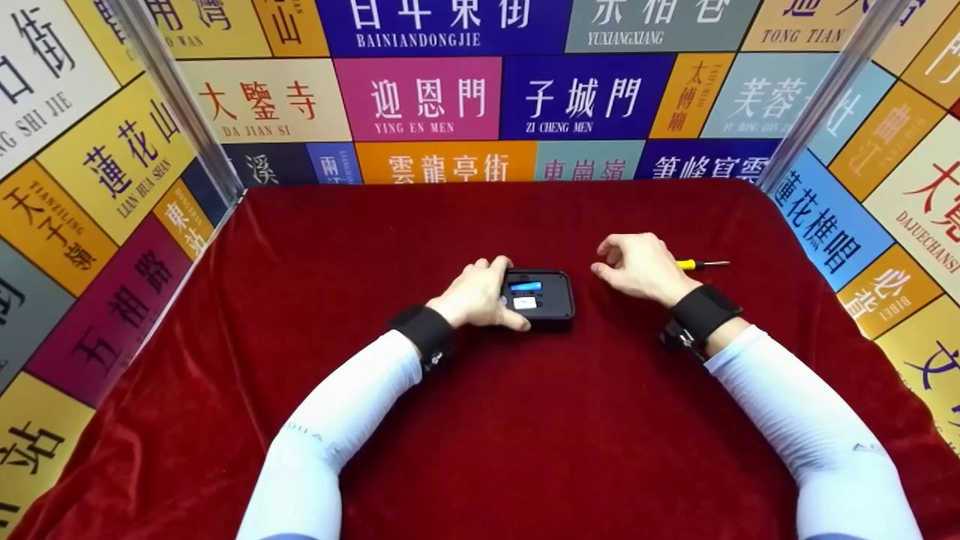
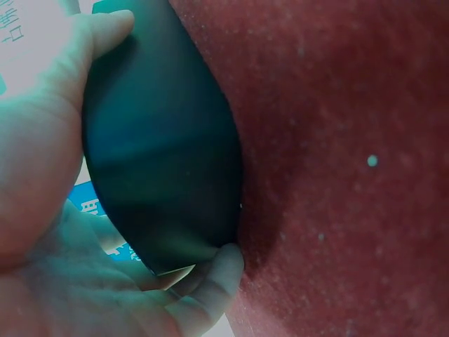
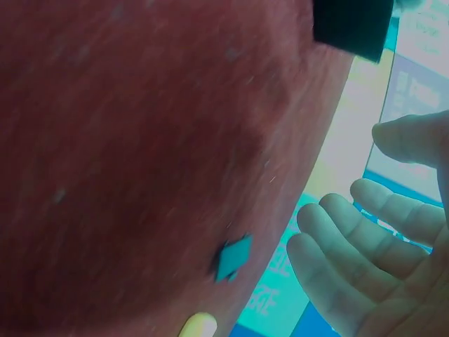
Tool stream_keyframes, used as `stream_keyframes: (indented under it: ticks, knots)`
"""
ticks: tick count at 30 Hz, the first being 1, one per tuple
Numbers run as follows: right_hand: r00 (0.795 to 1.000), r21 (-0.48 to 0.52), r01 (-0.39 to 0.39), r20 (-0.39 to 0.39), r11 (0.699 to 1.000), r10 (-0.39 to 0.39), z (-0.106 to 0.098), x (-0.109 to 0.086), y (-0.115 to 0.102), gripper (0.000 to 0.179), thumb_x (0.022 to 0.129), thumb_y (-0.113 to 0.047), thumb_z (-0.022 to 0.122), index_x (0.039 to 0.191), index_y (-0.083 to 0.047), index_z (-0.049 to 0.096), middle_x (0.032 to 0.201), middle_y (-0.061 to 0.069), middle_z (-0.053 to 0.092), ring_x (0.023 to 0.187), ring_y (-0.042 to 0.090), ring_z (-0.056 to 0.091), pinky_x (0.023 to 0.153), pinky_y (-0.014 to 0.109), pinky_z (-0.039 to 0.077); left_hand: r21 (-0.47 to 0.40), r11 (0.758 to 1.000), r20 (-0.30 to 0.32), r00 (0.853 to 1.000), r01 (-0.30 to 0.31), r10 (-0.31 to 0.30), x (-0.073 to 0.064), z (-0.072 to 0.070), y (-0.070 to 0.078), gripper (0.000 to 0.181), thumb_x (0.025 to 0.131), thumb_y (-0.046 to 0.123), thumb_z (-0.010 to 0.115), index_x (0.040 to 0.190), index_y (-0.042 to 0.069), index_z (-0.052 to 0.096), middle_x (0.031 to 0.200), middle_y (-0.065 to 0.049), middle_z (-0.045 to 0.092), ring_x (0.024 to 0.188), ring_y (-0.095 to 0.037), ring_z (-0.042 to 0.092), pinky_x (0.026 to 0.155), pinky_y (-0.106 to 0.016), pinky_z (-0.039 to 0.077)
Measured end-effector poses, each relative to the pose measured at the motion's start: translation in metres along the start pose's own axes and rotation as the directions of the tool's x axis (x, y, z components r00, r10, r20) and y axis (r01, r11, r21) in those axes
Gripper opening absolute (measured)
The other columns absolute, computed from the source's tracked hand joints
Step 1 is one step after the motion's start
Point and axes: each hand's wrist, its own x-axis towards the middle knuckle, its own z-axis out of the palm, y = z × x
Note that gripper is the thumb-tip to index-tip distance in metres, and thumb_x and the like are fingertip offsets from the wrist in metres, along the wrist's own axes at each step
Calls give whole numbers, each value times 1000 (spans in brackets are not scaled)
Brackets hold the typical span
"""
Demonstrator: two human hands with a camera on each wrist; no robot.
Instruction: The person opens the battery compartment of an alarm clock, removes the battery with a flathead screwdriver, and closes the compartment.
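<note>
My left hand [image 1: 480, 294] grips a black rectangular device [image 1: 553, 292] by its left end, thumb on the near edge and fingers on the far one. Set into its raised-rim upper face are a blue strip [image 1: 525, 286] and a white label [image 1: 524, 303]. The left wrist view shows the device's smooth dark side [image 2: 165, 140] between thumb and fingertips. To the right of the device, apart from it, hovers my right hand [image 1: 641, 266], fingers loosely bent and holding nothing. Beyond that hand lies a screwdriver [image 1: 694, 265] with a yellow handle, partly hidden.
A small flat square piece [image 3: 233, 258] lies on the red cloth [image 1: 480, 420] below my right hand. Printed panels with large characters [image 1: 420, 97] stand behind and at both sides of the table, with clear corner posts [image 1: 817, 97].
</note>
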Motion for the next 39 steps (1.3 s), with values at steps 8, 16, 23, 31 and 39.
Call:
stream_keyframes:
  ticks: [8, 16, 23, 31, 39]
  knots:
    - [1000, 53, 24, -19, 998, -23, 7, 5, -21, 31, 99, -26, 79, 117, 0, 81, 99, 18, 85, 87, 34, 79, 83, 48, 59, 0, 1000, 3, 1000, 0, 0, 1, 0, -1, 107, 73, 52, 103, 156, 9, 50, 139, -23, 64, 132, -42, 64, 116, -53, 56]
    - [999, 101, 54, -3, 993, -54, 16, 6, -43, 29, 97, -26, 82, 113, -2, 83, 98, 15, 85, 84, 30, 78, 79, 41, 58, 10, 1000, 2, 1000, -8, 8, 1, 1, 0, 107, 74, 54, 103, 156, 9, 50, 138, -24, 65, 131, -43, 64, 115, -53, 56]
    - [990, 97, 143, -18, 985, -142, 26, 6, -57, 25, 93, -22, 85, 110, -3, 84, 96, 16, 82, 85, 32, 78, 80, 48, 62, 21, 1000, 0, 1000, -13, 13, 1, 1, 0, 106, 74, 54, 103, 154, 8, 51, 137, -24, 65, 130, -44, 66, 114, -53, 57]
    - [979, 25, 201, -25, 979, -200, 40, 4, -68, 16, 91, -22, 88, 102, -10, 90, 96, 12, 80, 87, 32, 75, 76, 48, 61, 33, 999, 5, 1000, -13, 12, 1, 2, 1, 105, 75, 55, 102, 154, 7, 51, 137, -25, 66, 128, -45, 66, 113, -53, 58]
    - [980, -33, 195, -21, 980, -195, 46, 2, -74, 13, 94, -23, 85, 101, -15, 92, 100, 10, 82, 95, 37, 72, 80, 55, 60, 45, 999, 9, 1000, -13, 13, 1, 0, 1, 106, 75, 57, 101, 154, 7, 51, 137, -25, 65, 128, -45, 66, 113, -52, 57]
